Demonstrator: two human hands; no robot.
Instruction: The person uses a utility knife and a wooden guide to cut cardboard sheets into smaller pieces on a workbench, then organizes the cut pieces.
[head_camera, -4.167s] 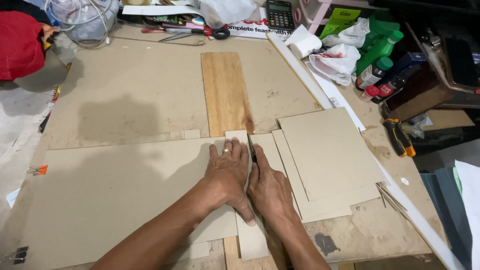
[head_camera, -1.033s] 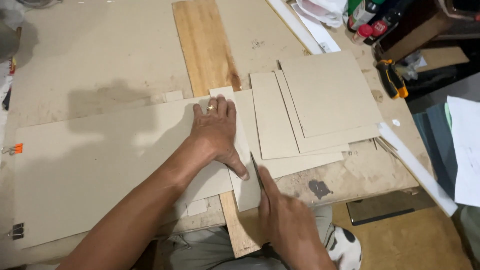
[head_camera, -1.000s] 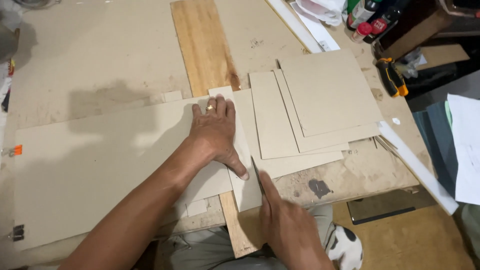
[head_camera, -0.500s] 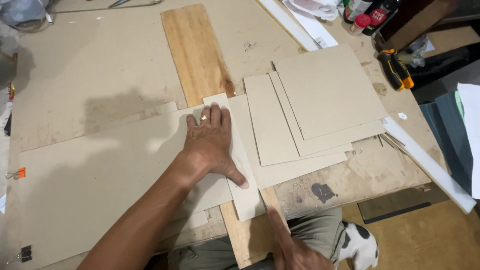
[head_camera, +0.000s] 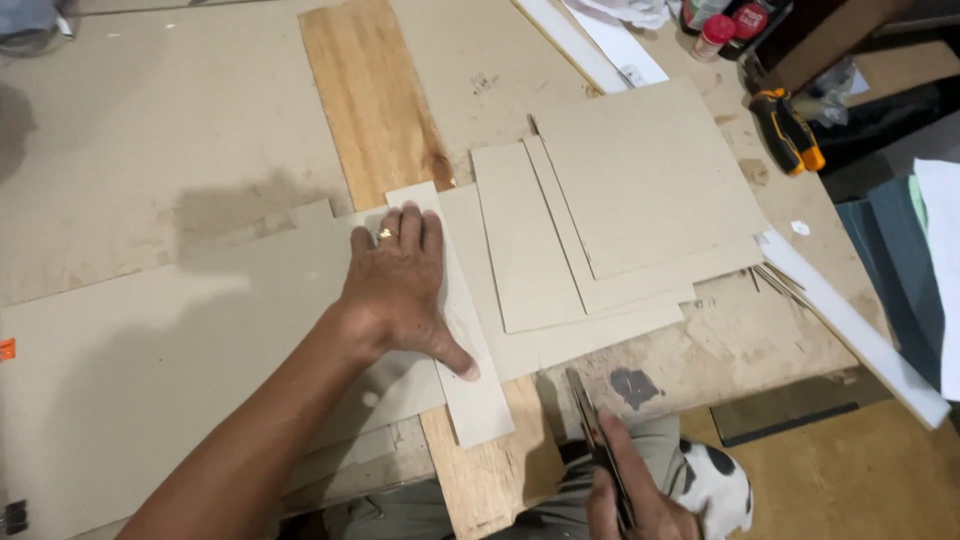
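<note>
left hand (head_camera: 400, 290) flat on cardboard strip (head_camera: 455, 330)

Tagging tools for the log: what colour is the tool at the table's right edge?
Black and orange tool, lying near the stacked boards; head view, upper right.

Left hand (head_camera: 400, 290) flat, palm down, fingers spread, right hand (head_camera: 630, 500) low, closed in a grip

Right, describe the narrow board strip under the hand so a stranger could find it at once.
Start at the long wooden plank running down the table's middle. Where it meets the large board sheet, the left hand presses a narrow pale strip lying along the plank. Unlike the broad square pieces stacked to its right, it is slim and ruler-like.
</note>
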